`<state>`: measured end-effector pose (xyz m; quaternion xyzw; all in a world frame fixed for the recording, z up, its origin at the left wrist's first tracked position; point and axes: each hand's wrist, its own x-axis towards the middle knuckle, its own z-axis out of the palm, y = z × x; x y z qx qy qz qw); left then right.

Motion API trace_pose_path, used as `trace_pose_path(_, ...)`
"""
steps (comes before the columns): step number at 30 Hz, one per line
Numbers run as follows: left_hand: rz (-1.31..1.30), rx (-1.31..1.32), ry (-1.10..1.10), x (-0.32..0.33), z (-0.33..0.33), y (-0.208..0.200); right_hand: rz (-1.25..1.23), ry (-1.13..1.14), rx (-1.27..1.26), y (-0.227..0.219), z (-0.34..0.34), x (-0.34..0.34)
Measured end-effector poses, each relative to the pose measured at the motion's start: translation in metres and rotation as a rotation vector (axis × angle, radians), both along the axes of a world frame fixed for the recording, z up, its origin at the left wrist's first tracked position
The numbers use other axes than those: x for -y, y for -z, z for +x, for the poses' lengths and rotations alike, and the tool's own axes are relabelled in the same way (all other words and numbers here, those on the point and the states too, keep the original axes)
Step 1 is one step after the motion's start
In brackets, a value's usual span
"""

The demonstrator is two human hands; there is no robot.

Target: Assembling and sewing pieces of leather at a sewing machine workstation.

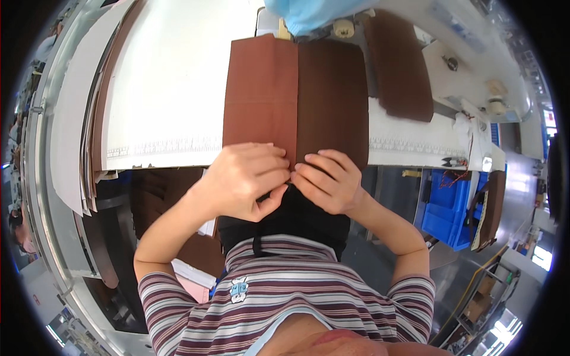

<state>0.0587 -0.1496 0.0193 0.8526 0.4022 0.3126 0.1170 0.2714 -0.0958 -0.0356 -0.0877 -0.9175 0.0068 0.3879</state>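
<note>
A reddish-brown fabric panel (260, 89) and a dark brown fabric panel (332, 95) lie side by side on the white table, meeting along a straight line. Their far ends reach the sewing machine (343, 28), partly hidden under a light blue cover. At the near end, my left hand (252, 178) is closed on the reddish-brown panel's edge by the joining line. My right hand (329, 181) pinches the dark brown panel close beside it, fingertips almost touching the left hand's. The material between the fingertips is mostly hidden.
Another dark brown piece (401, 65) lies right of the machine. Layered sheets (89, 113) hang over the table's left side. A ruler strip (172, 146) runs along the front edge. Small snips (454, 161) lie at the right, above blue bins (445, 204).
</note>
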Motion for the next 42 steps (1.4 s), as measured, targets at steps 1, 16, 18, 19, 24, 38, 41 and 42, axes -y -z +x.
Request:
trace_pose_path(1,0.037,0.049,-0.021,-0.016,-0.002,-0.003,0.002,-0.02,0.027,-0.006,0.0,-0.004)
trace_pose_path(16,0.139,-0.264,-0.171,-0.09,-0.024,0.008,-0.013,-0.18,0.234,-0.032,-0.007,-0.03)
trace_pose_path(18,0.069,-0.26,-0.178,-0.093,-0.026,0.007,-0.011,-0.193,0.234,-0.031,-0.01,-0.037)
trace_pose_path(19,0.075,-0.242,-0.177,-0.097,-0.027,0.005,-0.024,-0.193,0.213,-0.03,-0.012,-0.04)
trace_pose_path(24,0.083,-0.255,-0.141,-0.104,-0.029,0.006,-0.012,-0.18,0.224,-0.037,-0.017,-0.057)
trace_pose_path(38,0.178,-0.221,-0.151,-0.115,-0.037,0.006,-0.038,-0.191,0.274,-0.039,-0.028,-0.093)
trace_pose_path(41,0.164,-0.25,-0.164,-0.119,-0.042,0.006,0.024,-0.167,0.246,-0.034,-0.031,-0.101)
trace_pose_path(42,0.132,-0.268,-0.166,-0.12,-0.044,0.006,0.025,-0.167,0.245,-0.033,-0.033,-0.104)
